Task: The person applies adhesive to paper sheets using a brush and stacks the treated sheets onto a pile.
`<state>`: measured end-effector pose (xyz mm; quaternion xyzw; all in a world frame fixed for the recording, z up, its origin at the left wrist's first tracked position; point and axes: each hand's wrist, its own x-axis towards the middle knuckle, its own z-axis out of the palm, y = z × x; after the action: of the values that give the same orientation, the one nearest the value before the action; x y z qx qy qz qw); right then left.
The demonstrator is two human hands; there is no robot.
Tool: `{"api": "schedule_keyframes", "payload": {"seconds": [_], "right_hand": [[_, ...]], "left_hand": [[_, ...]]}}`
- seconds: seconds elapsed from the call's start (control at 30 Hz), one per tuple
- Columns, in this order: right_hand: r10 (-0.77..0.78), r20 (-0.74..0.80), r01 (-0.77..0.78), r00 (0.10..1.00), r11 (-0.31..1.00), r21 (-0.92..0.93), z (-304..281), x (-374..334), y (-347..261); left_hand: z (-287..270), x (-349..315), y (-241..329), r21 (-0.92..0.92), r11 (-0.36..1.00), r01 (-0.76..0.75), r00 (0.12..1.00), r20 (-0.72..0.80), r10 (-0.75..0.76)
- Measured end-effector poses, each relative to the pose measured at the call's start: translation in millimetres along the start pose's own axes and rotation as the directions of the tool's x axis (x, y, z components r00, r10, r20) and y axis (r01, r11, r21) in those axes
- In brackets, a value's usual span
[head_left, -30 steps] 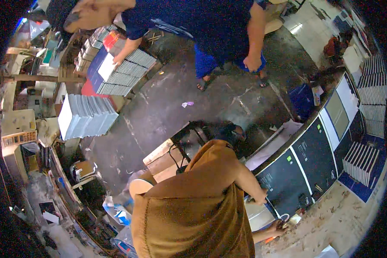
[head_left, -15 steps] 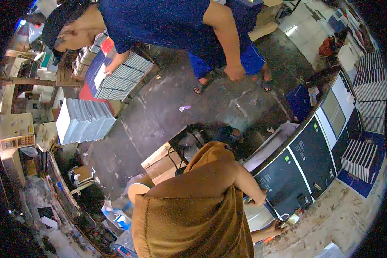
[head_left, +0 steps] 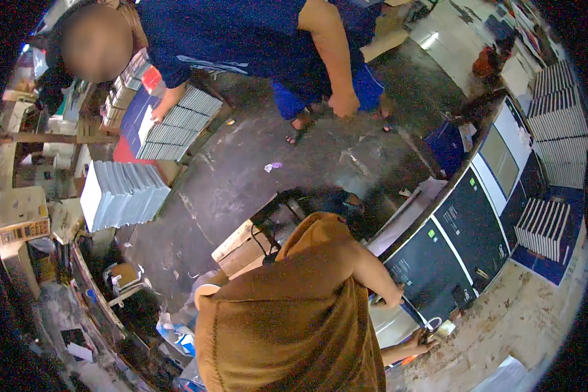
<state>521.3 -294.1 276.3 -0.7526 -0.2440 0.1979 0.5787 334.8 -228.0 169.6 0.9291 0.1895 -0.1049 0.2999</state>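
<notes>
My left hand [head_left: 392, 297] is at the near corner of a black printed cover sheet [head_left: 419, 266] on the workbench, fingers closed. What they grip, if anything, is hidden. Lower down, my right hand [head_left: 419, 344] is closed at the sheet's lower end, around something small and dark that I cannot make out. Just beyond its fingertips are a white loop [head_left: 432, 323] and a small pale yellowish piece [head_left: 445, 328]. A second black cover sheet [head_left: 469, 225] adjoins the first, with a white strip between them. My brown sleeve and shirt fill the lower middle.
A co-worker [head_left: 242, 32] in dark blue leans over stacked books [head_left: 183, 124], one hand on them. A tall pile of pale sheets [head_left: 124, 196] stands below those. More book stacks [head_left: 558, 124] and a shorter row of books [head_left: 542, 228] sit at the right. A wooden box [head_left: 238, 248] lies behind my shoulder.
The view has shifted slightly. The co-worker's head has turned, and one hand remains on the books. Both my hands stay at nearly the same places by the black sheet.
</notes>
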Motion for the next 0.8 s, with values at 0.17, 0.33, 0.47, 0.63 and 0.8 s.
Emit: {"api": "schedule_keyframes", "payload": {"seconds": [0.17, 0.33, 0.47, 0.63, 0.8], "right_hand": [[-0.077, -0.109, 0.083, 0.991, 0.995, 0.056, -76.8, 1.0, 43.9], [-0.715, 0.113, 0.278, 0.690, 0.118, -0.953, -61.4, -13.6, -25.5], [0.038, -0.411, 0.191, 0.911, 0.845, 0.500, -73.2, 14.3, -67.1], [-0.268, -0.595, 0.053, 0.758, 0.934, -0.354, -117.5, -49.6, -43.3], [-0.069, -0.436, -0.042, 0.897, 0.970, -0.239, -80.8, -96.4, 7.2]], "left_hand": [[-14.0, -11.2, 7.6, -0.051, 0.998, -0.046, 0.997, 0.058, 0.049], [-30.9, -36.1, -18.3, -0.052, 0.999, -0.009, 0.976, 0.218, 0.020], [-78.1, -64.6, -26.2, 0.133, 0.975, -0.178, 0.932, 0.340, 0.123], [-93.6, -54.6, -16.5, 0.161, 0.949, -0.270, 0.874, 0.454, 0.172], [-90.5, -48.1, -21.3, 0.168, 0.937, -0.306, 0.865, 0.461, 0.200]]}}
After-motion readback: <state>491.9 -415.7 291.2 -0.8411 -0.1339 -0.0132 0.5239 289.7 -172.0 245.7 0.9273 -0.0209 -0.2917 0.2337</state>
